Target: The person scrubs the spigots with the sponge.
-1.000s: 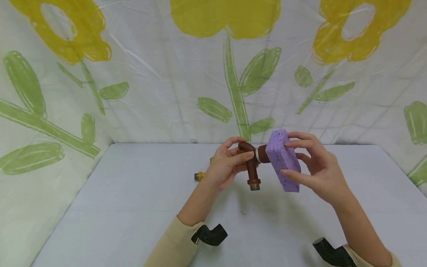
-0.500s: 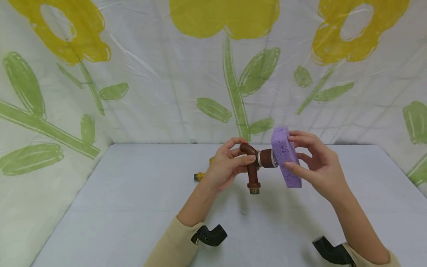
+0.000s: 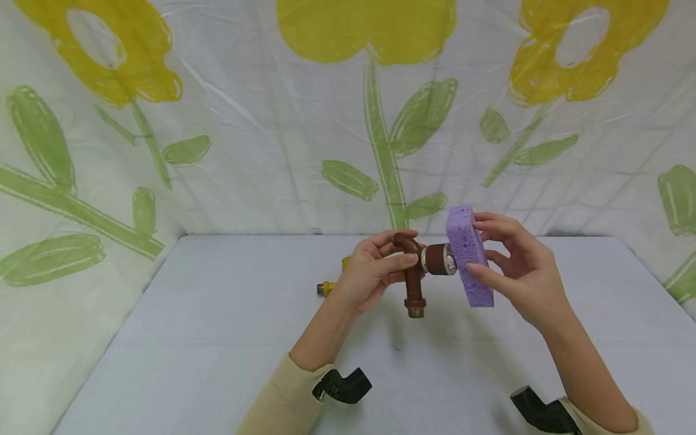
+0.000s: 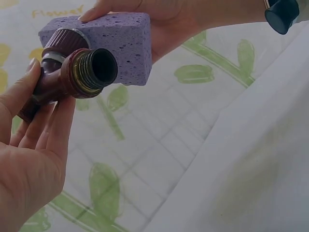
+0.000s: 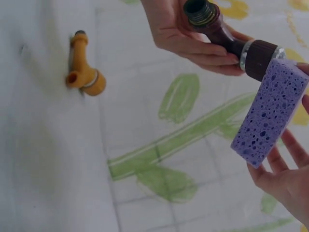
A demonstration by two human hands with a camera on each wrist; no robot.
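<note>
A brown faucet (image 3: 414, 284) with a threaded spout is held above the table by my left hand (image 3: 361, 275), thumb on its near side. My right hand (image 3: 522, 272) grips a purple sponge (image 3: 469, 257) between thumb and fingers, beside the faucet's ribbed knob (image 3: 437, 260). In the right wrist view the sponge (image 5: 271, 111) lies against the silver end of the knob (image 5: 260, 59). The left wrist view shows the threaded opening of the faucet (image 4: 91, 72) in front of the sponge (image 4: 123, 48).
A yellow faucet (image 3: 326, 288) lies on the white table (image 3: 217, 314) behind my left hand, partly hidden in the head view; the right wrist view shows the whole yellow faucet (image 5: 84, 70). A flower-printed sheet (image 3: 244, 151) stands behind the table.
The sponge has shifted slightly right and up along the knob, uncovering more of its ribbed side and silver end. Left fingers have shifted slightly on the faucet.
</note>
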